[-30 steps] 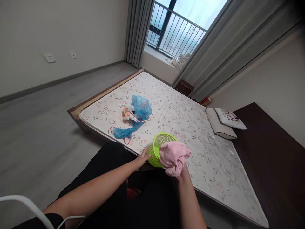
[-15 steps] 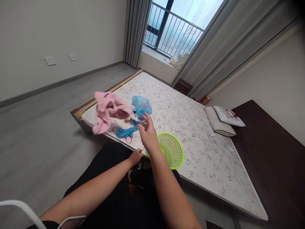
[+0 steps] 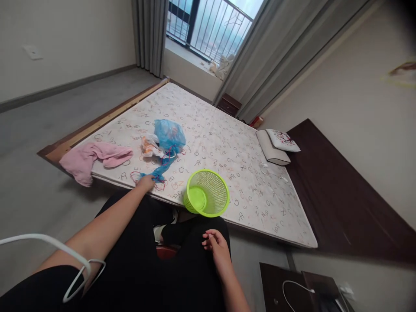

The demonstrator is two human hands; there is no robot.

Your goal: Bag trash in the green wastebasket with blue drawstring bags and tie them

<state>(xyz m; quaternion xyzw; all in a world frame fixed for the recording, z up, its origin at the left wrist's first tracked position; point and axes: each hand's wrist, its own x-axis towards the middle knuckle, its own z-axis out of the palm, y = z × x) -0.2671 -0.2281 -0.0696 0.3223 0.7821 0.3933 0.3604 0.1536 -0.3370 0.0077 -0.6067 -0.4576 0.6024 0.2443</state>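
Observation:
My left hand [image 3: 146,183] is closed on the near end of a crumpled blue plastic bag [image 3: 160,172] with red drawstrings, at the mattress edge. Over my right thigh, my right hand [image 3: 218,248] holds nothing, its fingers loosely bent and apart. A lime-green mesh basket [image 3: 216,196] stands between my knees and the bed, its inside bare. Behind the blue bag lie a fuller blue plastic bag [image 3: 169,134] and a crumpled white and orange plastic bag [image 3: 150,145]. To the left, a pink cloth [image 3: 94,158] hangs partly over the mattress corner.
The letter-patterned mattress [image 3: 208,125] fills the middle, with a wooden frame rail [image 3: 107,121] along its left side. Pillows [image 3: 273,147] lie near the dark headboard [image 3: 325,186]. A white cable [image 3: 48,240] loops by my left arm. A dark cabinet [image 3: 276,286] stands lower right.
The pink cloth, in the air before, now lies on the mattress corner. My left hand moved left to the blue bag; my right hand drew back to my thigh. The basket's bottom now shows.

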